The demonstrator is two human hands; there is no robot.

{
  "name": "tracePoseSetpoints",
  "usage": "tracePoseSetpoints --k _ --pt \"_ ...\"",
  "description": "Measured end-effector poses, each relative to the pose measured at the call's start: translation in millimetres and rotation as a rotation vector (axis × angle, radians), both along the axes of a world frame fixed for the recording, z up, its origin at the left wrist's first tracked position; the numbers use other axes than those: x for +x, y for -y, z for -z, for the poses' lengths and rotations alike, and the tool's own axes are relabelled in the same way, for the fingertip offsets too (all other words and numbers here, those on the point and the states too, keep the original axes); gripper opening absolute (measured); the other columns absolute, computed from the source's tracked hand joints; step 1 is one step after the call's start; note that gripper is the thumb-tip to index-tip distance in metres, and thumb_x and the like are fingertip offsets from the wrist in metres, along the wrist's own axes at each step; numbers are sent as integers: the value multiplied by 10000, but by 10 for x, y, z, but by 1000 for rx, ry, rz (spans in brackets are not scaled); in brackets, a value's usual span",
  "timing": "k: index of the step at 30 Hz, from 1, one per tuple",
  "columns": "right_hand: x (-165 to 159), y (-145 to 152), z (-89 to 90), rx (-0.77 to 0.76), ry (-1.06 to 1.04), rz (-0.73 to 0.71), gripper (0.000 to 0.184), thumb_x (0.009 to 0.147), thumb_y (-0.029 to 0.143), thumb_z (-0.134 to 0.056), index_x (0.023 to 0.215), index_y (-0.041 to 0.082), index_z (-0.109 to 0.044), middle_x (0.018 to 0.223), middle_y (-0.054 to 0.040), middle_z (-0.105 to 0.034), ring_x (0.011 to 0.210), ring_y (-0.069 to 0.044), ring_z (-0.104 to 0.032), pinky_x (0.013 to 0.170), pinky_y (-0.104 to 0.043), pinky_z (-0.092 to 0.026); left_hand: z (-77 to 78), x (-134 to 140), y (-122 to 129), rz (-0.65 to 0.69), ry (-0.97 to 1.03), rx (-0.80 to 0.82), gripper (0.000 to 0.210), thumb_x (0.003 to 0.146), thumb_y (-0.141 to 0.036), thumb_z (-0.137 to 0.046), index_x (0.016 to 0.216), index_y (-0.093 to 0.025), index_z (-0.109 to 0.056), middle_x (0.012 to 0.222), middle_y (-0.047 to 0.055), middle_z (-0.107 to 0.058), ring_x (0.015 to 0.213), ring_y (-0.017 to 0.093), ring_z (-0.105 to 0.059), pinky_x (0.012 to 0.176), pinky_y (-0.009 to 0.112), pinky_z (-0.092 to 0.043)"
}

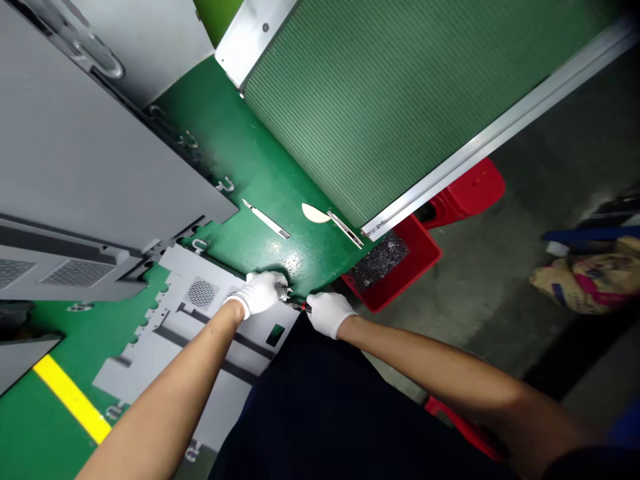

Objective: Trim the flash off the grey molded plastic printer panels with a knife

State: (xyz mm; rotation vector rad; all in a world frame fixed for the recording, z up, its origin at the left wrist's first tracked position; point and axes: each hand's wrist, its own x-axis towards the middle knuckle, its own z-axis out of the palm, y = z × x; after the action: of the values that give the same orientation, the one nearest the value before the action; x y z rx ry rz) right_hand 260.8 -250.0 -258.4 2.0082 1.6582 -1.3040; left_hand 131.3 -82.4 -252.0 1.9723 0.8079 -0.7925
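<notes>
My left hand (pixel 266 291), in a white glove, rests at the edge of a grey moulded panel (pixel 207 320) with its fingers closed. A small shiny piece shows at its fingertips, too small to name. My right hand (pixel 330 313), also white-gloved, is wrapped round a hand tool (pixel 300 306) with red and black on its handle. The tool's tip points at the left fingertips and the panel's corner; its jaws are too small to make out. The panel has mesh grilles, dark slots and a notched edge, and lies on the green surface (pixel 235 153).
A slim knife (pixel 266 219), tweezers (pixel 345 230) and a cream half-disc (pixel 315 213) lie beyond my hands. Stacked grey panels (pixel 100 147) stand left. A green ribbed conveyor (pixel 400 87) is at upper right, above a red bin (pixel 420 263) holding dark scraps. A red stool (pixel 470 190) stands nearby.
</notes>
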Motion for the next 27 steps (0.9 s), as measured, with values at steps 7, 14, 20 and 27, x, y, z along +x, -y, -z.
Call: tracePoseSetpoints --k 7,14,20,27 --pt "81 -65 24 13 6 -34 283 931 306 -449 1077 196 -665 1062 -157 -729 954 -318 -705 811 -435 -513 82 -41 -14 -17 16 -10 217 783 -284 -525 868 -216 -712 889 44 -742 849 237 -650 868 350 -437" --pt "-36 -19 -13 12 22 11 310 941 380 -434 1090 225 -658 1079 -118 -736 938 -292 -714 752 -387 -537 150 -73 -9 -54 39 -25 184 770 -284 -540 839 -222 -699 853 30 -736 830 230 -647 841 336 -437" --pt "-14 -81 20 1 6 10 265 910 249 -477 1060 177 -683 1026 -164 -740 935 -315 -715 803 -422 -523 71 -61 -62 -163 27 -28 207 760 -289 -469 837 -215 -646 774 22 -700 736 207 -621 733 313 -459" --pt "64 218 -92 -35 14 414 391 938 489 -411 1040 244 -699 1030 -104 -760 954 -291 -724 737 -366 -544 -169 171 24 -381 242 -52 284 685 -470 -574 795 -217 -645 834 43 -734 863 257 -668 845 348 -505"
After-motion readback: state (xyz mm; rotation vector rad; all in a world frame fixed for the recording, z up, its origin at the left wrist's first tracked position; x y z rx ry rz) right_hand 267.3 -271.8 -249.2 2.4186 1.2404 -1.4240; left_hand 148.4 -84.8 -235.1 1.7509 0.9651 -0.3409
